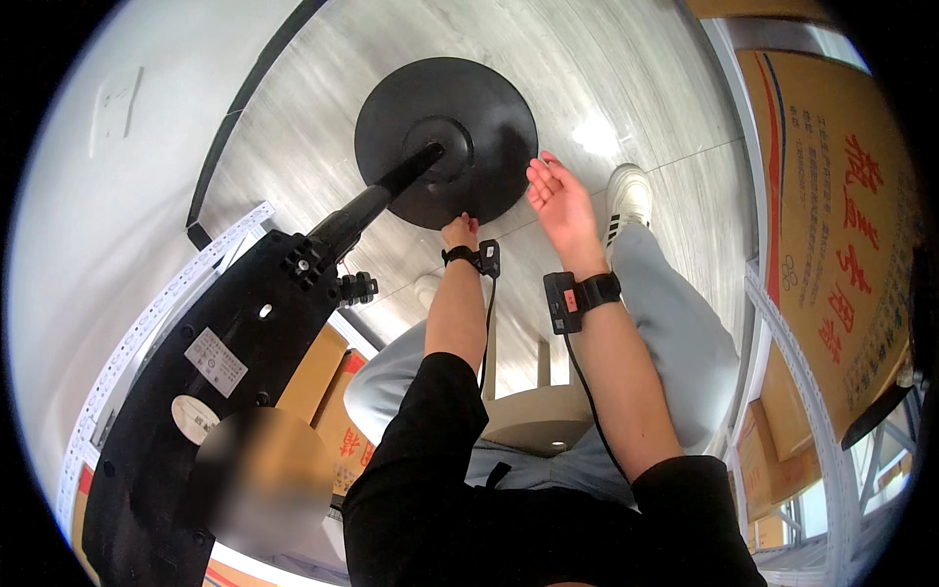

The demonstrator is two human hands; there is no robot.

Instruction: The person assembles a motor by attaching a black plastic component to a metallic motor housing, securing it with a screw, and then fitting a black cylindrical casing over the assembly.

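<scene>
A round black base (499, 108) appears in front of me, with a black pole (367, 213) joined near its middle. The pole slants toward the lower left, up to a long black housing (264, 323) that carries a white label and a pale round sticker. My left hand (460, 233) is at the near rim of the base, its fingers curled against the edge. Beside the base's right rim, my right hand (562, 203) is open, palm up, fingers stretched out and holding nothing. Each wrist wears a small black device on a strap, with a cable running back.
I sit on a beige seat (538, 421), legs apart. White metal shelving (171, 293) stands at the left, and another rack (797, 342) at the right holds large cardboard boxes (831, 225). A white wall (88, 186) with dark skirting borders the grey floor. A patch at lower left is blurred.
</scene>
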